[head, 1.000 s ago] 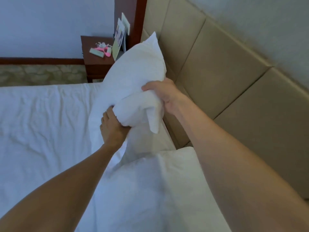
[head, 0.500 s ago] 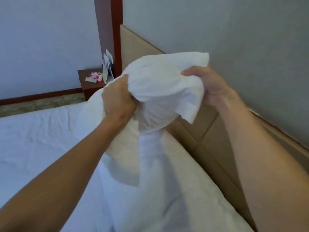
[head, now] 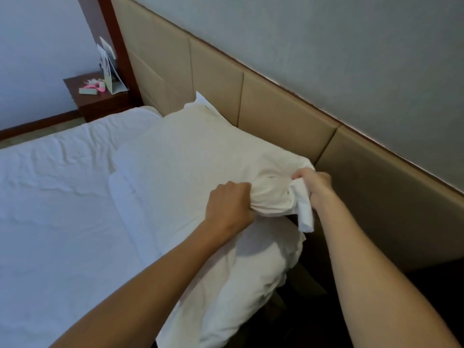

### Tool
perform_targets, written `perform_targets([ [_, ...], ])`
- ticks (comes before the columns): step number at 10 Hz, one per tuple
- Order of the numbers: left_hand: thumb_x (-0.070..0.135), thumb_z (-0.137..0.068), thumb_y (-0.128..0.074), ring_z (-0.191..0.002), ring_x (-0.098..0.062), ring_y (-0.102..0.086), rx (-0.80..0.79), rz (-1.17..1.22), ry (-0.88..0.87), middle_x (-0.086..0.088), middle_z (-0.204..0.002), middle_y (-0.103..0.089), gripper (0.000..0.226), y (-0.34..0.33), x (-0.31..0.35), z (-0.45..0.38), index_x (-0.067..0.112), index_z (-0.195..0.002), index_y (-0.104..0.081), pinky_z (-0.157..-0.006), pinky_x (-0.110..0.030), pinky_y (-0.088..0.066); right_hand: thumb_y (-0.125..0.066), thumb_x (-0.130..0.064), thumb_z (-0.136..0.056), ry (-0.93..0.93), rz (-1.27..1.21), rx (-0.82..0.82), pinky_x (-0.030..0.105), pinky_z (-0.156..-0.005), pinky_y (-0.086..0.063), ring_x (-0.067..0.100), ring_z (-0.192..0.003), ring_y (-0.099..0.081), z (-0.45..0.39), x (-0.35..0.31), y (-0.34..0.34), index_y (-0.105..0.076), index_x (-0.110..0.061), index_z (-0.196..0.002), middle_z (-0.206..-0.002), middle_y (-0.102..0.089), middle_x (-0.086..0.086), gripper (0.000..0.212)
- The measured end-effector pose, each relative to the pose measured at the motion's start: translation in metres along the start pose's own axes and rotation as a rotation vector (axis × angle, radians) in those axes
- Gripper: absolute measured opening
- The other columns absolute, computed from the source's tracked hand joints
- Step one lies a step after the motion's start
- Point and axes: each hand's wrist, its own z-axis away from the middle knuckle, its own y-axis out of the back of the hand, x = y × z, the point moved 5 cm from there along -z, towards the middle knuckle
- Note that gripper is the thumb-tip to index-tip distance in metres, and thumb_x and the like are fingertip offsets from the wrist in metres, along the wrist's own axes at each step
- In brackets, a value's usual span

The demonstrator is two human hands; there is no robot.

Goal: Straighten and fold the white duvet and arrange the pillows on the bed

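Pillow (head: 200, 156) lowered, both hands gripping

Nightstand (head: 100, 101) bearing card (head: 110, 71); padded headboard (head: 216, 79) behind.

This is a bedroom, probably a hotel room, though the view is too narrow to be sure. A bed (head: 62, 222) in plain white linen stands against a long padded beige headboard (head: 216, 79) fixed to a grey wall (head: 326, 41). Beyond the bed's far corner a dark wooden nightstand (head: 100, 101) carries a folded card (head: 110, 76) standing upright and small toiletry-like items (head: 91, 87).
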Motion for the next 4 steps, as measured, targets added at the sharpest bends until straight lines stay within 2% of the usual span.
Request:
perform_targets([
  [1, 0.021, -0.076, -0.060, -0.089, -0.039, -0.061, -0.040, 0.058, -0.029, -0.013, -0.099, -0.065, 0.020, -0.012, 0.031, 0.009, 0.016, -0.094, -0.053, -0.067, -0.032, -0.036, -0.066, -0.020, -0.068, 0.040, 0.098, 0.096, 0.038, -0.081, -0.054, 0.031, -0.094, -0.064, -0.003, -0.002, 0.026, -0.052, -0.006, -0.119, -0.109, -0.063, 0.012, 0.054],
  [2, 0.045, -0.081, -0.067, -0.102, -0.032, -0.059, -0.337, 0.128, -0.058, -0.008, -0.111, -0.062, 0.039, -0.047, 0.032, 0.021, 0.019, -0.107, -0.055, -0.075, -0.034, -0.042, -0.069, -0.035, -0.066, -0.006, 0.582, 0.056, 0.050, -0.101, -0.047, 0.039, -0.116, -0.056, -0.005, 0.015, 0.040, -0.052, -0.008, -0.128, -0.127, -0.057, 0.012, 0.070],
  [3, 0.046, -0.087, -0.064, -0.105, -0.025, -0.058, -0.350, 0.248, 0.000, -0.003, -0.108, -0.063, 0.024, -0.050, 0.002, 0.021, 0.025, -0.094, -0.055, -0.086, -0.035, -0.047, -0.065, -0.023, -0.078, 0.110, 0.682, 0.039, 0.038, -0.100, -0.048, 0.035, -0.117, -0.057, -0.004, 0.029, 0.031, -0.068, -0.008, -0.113, -0.121, -0.064, 0.011, 0.039],
  [4, 0.035, -0.087, -0.061, -0.102, -0.028, -0.059, -0.256, 0.214, 0.131, -0.007, -0.107, -0.063, 0.013, -0.031, -0.037, 0.016, 0.024, -0.087, -0.054, -0.090, -0.040, -0.050, -0.055, -0.007, -0.081, 0.276, 0.601, -0.030, 0.033, -0.076, -0.057, 0.027, -0.087, -0.068, 0.016, 0.027, 0.001, -0.072, -0.004, -0.087, -0.100, -0.072, 0.015, 0.018],
])
